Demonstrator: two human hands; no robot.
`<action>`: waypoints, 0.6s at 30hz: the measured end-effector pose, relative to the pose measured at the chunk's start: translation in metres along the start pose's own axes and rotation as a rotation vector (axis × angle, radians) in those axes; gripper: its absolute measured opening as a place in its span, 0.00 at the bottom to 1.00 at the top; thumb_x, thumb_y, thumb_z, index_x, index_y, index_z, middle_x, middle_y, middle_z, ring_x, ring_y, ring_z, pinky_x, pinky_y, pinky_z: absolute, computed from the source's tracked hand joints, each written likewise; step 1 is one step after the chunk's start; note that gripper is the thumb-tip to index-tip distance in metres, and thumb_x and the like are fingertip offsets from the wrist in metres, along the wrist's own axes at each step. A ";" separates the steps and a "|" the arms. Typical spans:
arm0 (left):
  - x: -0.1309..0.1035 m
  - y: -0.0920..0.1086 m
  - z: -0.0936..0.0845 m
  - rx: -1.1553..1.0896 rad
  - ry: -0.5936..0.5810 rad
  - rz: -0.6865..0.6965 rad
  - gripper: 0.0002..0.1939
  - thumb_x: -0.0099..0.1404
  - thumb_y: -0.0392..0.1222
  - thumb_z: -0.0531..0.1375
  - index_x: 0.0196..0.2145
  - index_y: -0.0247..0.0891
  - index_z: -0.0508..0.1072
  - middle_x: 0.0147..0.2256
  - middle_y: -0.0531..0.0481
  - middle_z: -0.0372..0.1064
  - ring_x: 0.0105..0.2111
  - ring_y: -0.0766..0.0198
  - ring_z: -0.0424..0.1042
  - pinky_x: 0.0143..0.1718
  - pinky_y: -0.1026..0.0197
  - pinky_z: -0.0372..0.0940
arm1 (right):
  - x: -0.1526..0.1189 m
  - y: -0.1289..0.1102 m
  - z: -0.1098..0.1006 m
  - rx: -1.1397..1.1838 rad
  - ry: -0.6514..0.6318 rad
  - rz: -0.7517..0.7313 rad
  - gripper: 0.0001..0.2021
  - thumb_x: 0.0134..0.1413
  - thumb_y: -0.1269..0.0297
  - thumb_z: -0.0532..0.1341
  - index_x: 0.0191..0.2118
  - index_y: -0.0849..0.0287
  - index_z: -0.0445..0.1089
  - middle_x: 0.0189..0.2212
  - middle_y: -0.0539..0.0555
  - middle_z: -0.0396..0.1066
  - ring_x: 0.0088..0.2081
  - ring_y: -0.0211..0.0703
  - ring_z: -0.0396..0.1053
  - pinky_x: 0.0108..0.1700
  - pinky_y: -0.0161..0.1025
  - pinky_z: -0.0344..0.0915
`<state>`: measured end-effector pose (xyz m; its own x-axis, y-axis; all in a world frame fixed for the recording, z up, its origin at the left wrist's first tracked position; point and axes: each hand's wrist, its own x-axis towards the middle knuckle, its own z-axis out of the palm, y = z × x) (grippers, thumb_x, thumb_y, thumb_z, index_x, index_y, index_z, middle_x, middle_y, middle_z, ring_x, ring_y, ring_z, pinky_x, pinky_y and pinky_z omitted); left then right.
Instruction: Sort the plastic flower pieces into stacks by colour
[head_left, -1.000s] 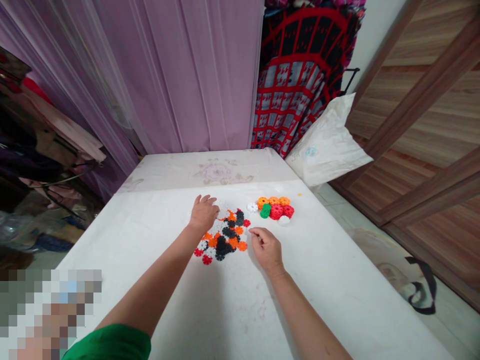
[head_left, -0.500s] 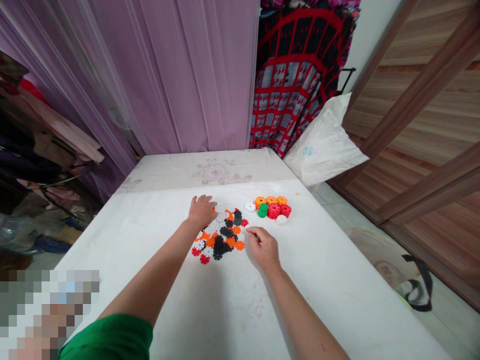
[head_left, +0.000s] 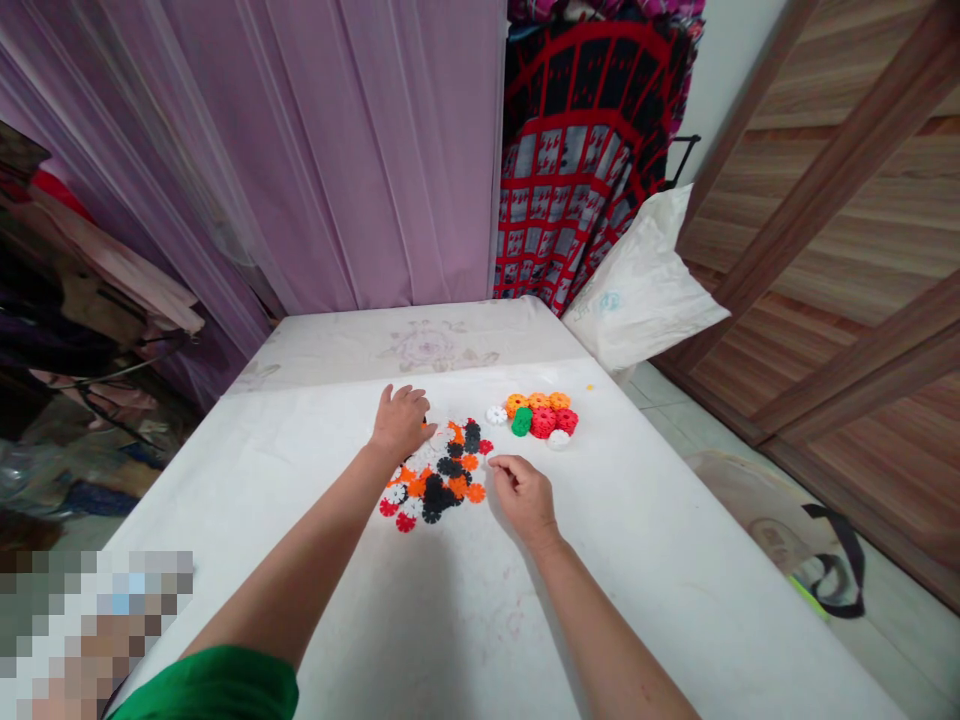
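Observation:
Loose plastic snowflake discs in black, orange, white and red lie in a heap (head_left: 435, 485) on the white-covered table. My left hand (head_left: 401, 425) rests over the heap's far left corner, fingers spread and thumb reaching onto the white discs; it is open. My right hand (head_left: 525, 495) is just right of the heap, closed, with thumb and forefinger together. A pale bit shows at its fingertips, too small to make out. Beyond it stand stacked discs: orange (head_left: 538, 402), red (head_left: 555, 422) and green (head_left: 522, 421), with white discs (head_left: 496, 415) beside them.
A tiny yellow piece (head_left: 590, 387) lies behind the stacks. A white bag (head_left: 637, 290) leans at the table's far right corner. A clear bag with black handles (head_left: 780, 540) is on the floor at right. Purple curtains (head_left: 390, 150) hang behind the table; clothes hang at left.
The view has shifted slightly, moving everything a little to the left. My left hand has stirred slightly over the white discs; my right hand stays closed in the same place.

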<state>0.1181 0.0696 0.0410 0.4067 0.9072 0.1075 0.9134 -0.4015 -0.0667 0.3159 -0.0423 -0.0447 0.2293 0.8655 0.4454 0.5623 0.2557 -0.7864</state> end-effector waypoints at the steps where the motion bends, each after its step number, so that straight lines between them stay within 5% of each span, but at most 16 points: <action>1: 0.000 0.000 -0.003 0.025 0.025 0.006 0.14 0.62 0.46 0.60 0.44 0.40 0.75 0.56 0.41 0.69 0.60 0.47 0.62 0.64 0.42 0.46 | 0.000 0.000 0.000 0.003 -0.001 0.002 0.12 0.53 0.65 0.54 0.32 0.54 0.76 0.31 0.51 0.78 0.28 0.40 0.72 0.36 0.36 0.69; 8: -0.001 -0.005 -0.022 0.132 -0.178 -0.078 0.09 0.62 0.34 0.57 0.41 0.35 0.73 0.39 0.36 0.78 0.43 0.49 0.76 0.49 0.49 0.60 | 0.001 -0.001 -0.001 0.030 -0.003 0.022 0.12 0.53 0.64 0.54 0.32 0.55 0.76 0.30 0.52 0.78 0.28 0.40 0.72 0.35 0.36 0.69; 13: 0.004 -0.002 -0.024 0.055 -0.155 -0.101 0.13 0.65 0.44 0.57 0.46 0.40 0.72 0.41 0.43 0.78 0.44 0.52 0.76 0.48 0.52 0.63 | 0.001 -0.003 0.000 0.032 -0.001 0.026 0.13 0.52 0.65 0.53 0.32 0.55 0.76 0.30 0.52 0.78 0.27 0.40 0.71 0.36 0.36 0.69; 18: 0.027 0.027 -0.011 -0.163 -0.128 -0.105 0.18 0.63 0.53 0.57 0.49 0.46 0.73 0.50 0.48 0.74 0.49 0.56 0.73 0.46 0.58 0.67 | 0.000 -0.005 0.000 0.027 -0.005 0.036 0.13 0.53 0.66 0.53 0.32 0.54 0.76 0.30 0.51 0.78 0.29 0.40 0.73 0.36 0.36 0.69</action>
<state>0.1543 0.0819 0.0530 0.3136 0.9493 -0.0220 0.9455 -0.3100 0.1000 0.3129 -0.0435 -0.0404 0.2454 0.8764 0.4143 0.5324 0.2353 -0.8131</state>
